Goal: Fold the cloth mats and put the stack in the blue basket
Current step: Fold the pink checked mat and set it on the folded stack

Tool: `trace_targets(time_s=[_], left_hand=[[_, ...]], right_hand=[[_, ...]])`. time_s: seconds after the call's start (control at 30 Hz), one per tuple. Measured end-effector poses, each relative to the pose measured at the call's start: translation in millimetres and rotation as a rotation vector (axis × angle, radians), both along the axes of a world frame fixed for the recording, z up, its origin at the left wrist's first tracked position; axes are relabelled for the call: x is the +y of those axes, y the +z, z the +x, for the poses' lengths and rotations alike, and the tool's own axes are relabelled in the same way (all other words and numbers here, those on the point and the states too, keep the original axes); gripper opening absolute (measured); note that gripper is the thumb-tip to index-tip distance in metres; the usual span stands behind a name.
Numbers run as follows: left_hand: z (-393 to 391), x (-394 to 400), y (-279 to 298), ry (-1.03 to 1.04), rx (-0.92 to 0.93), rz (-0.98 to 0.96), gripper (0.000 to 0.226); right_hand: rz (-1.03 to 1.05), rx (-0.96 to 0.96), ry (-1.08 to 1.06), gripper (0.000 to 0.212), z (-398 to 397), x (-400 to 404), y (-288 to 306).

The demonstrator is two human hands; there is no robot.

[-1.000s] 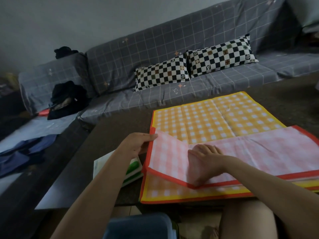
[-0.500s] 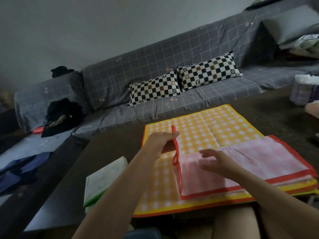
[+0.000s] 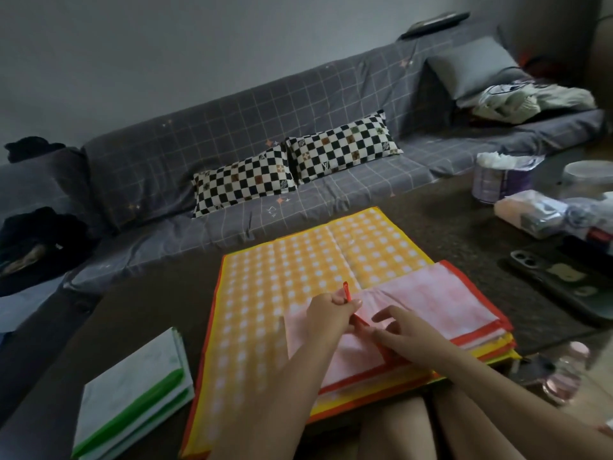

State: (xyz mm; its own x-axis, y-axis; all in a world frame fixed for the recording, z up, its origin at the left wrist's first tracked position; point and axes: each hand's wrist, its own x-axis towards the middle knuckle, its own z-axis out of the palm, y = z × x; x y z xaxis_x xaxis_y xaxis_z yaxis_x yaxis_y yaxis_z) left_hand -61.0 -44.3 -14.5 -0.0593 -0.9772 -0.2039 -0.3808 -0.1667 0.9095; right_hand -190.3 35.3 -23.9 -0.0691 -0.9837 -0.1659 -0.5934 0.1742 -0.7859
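Pink checked cloth mat (image 3: 431, 303), red-bordered, topmost on a pile of mats over a spread yellow checked mat (image 3: 282, 277) on the table (image 3: 149, 303). Left hand (image 3: 326, 313): fingers pinched the mat's red edge, lifted and carried across. Right hand (image 3: 403, 336): fingers loosely spread, resting on the pink cloth just beside the left fingers. Step in hand, by judgement: folding the pink mat. Next move calls for laying the raised edge onto the far edge and pressing the crease. Blue basket: not in view.
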Motion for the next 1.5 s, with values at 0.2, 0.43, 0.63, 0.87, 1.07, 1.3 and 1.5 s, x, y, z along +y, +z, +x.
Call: trace_targets(time_s=[0.2, 0.43, 0.63, 0.87, 1.07, 1.3, 1.5], left_hand=[[1.4, 8.2, -10.5, -0.008, 0.004, -0.040, 0.024], [39.6, -2.2, -35.3, -0.135, -0.664, -0.522, 0.025], [48.5, -9.9, -43.3, -0.335, -0.887, -0.420, 0.047], [55.1, 0.6, -36.6, -0.322, -0.903, -0.429, 0.052], [38.6, 29.1, -35.4, -0.361, -0.913, -0.535, 0.058], [19.3, 30.1, -40.9, -0.391, -0.733, -0.467, 0.053], [5.4, 14.2, -33.7, -0.533, -0.744, -0.350, 0.059]], right_hand=[[-0.092, 0.137, -0.023, 0.043, 11.5, 0.7, -13.1], [-0.280, 0.200, 0.010, 0.036, 15.1, 5.8, -23.2], [-0.382, 0.249, -0.019, 0.025, 20.4, 2.8, -36.8], [-0.381, 0.516, -0.134, 0.029, 4.1, -6.1, -29.9], [-0.239, 0.537, -0.168, 0.036, -37.7, -36.1, -19.1], [-0.238, 0.540, -0.091, 0.022, -57.7, -36.6, -16.7], [-0.224, 0.534, -0.092, 0.023, -55.6, -34.7, -17.3]])
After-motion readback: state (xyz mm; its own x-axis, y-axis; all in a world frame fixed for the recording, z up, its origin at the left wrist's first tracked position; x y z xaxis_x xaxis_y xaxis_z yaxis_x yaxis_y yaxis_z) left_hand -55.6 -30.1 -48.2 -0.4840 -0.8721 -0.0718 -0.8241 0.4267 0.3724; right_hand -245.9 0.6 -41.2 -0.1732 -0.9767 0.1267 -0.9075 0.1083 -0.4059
